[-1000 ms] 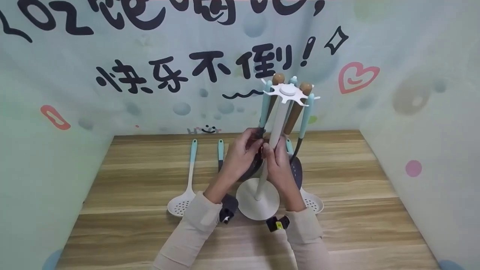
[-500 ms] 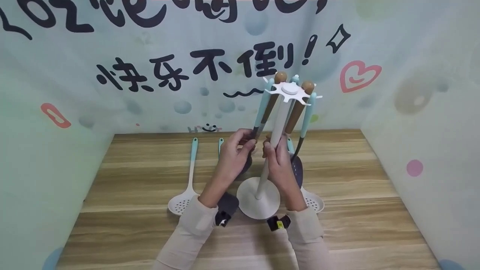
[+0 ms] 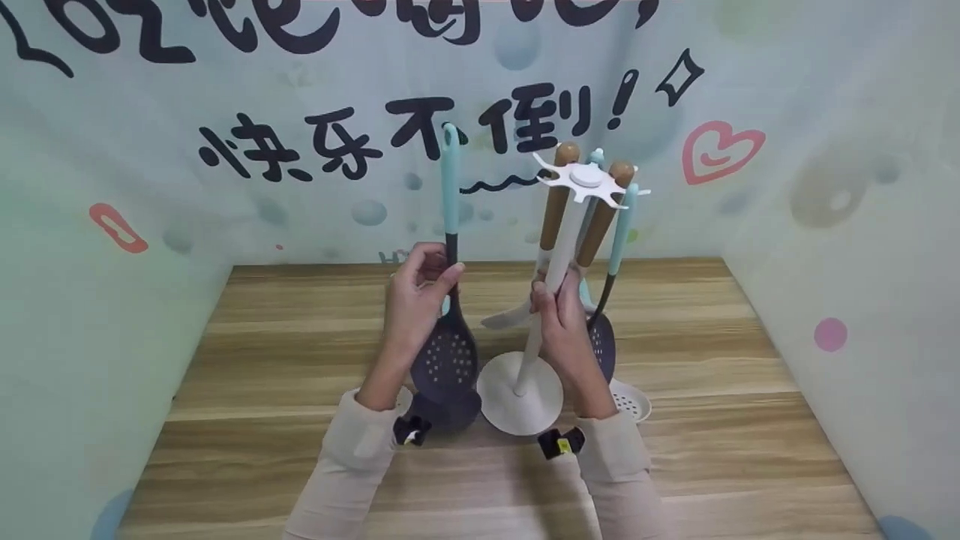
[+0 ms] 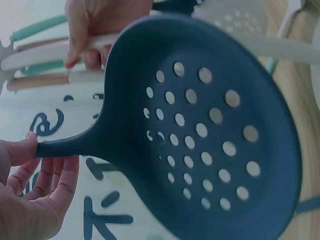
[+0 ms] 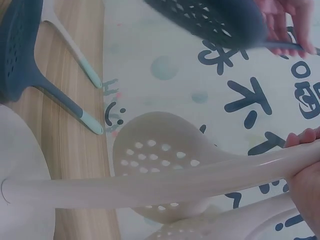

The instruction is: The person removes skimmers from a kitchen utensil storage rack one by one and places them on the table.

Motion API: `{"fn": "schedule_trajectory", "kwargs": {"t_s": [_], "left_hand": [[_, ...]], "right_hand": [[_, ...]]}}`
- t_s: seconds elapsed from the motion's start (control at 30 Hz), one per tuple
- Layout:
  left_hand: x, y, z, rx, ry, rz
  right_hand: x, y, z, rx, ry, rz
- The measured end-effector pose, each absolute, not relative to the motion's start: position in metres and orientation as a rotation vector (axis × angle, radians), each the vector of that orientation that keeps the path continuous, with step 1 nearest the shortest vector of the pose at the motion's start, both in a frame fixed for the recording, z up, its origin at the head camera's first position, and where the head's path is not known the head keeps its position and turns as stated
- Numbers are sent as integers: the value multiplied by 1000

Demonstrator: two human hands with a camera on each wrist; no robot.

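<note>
My left hand [image 3: 411, 307] pinches the dark neck of a skimmer [image 3: 448, 367] with a teal handle, holding it upright left of the white utensil stand [image 3: 519, 405]. In the left wrist view, thumb and fingers close on the neck of the skimmer [image 4: 127, 130], whose round bowl is full of holes. My right hand [image 3: 564, 322] grips the stand's pole about halfway up. From the stand's hooked top hang two wooden-handled utensils [image 3: 556, 214] and a dark slotted utensil [image 3: 621, 232] with a teal handle. A pale skimmer [image 5: 150, 130] hangs behind the pole in the right wrist view.
On the wooden table [image 3: 262, 360] lie more utensils: a white skimmer [image 3: 634, 401] right of the stand and a dark teal-handled one [image 5: 60, 97] left of its base. My left wrist mostly covers another white utensil [image 3: 403, 400]. A printed backdrop [image 3: 337, 210] rises behind the table.
My left hand has lifted the dark skimmer off the stand's left side and carried it leftward, now apart from the stand. My right hand keeps its grip on the pole.
</note>
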State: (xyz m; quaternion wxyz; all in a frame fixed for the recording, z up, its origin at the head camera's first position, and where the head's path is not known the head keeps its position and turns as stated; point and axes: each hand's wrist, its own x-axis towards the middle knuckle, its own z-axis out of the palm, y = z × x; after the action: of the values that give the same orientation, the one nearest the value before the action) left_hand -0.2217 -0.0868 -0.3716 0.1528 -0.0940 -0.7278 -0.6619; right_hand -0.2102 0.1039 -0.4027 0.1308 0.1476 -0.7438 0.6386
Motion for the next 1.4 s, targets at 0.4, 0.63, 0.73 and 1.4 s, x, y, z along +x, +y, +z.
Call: {"fn": "schedule_trajectory", "kwargs": {"t_s": [0.4, 0.63, 0.73, 1.4], "left_hand": [[-227, -155, -398, -1, -2173, -1768], [-231, -192, -422, 138, -2131, -1808], [-233, -204, -431, 197, -2095, -1849], [-242, -251, -492, 611, -2063, -1925]], "right_hand": [[-213, 105, -405, 441, -2163, 1860], [-212, 105, -402, 448, -2159, 1862], [-212, 105, -402, 455, -2152, 1878], [-212, 105, -403, 486, -2136, 1881]]}}
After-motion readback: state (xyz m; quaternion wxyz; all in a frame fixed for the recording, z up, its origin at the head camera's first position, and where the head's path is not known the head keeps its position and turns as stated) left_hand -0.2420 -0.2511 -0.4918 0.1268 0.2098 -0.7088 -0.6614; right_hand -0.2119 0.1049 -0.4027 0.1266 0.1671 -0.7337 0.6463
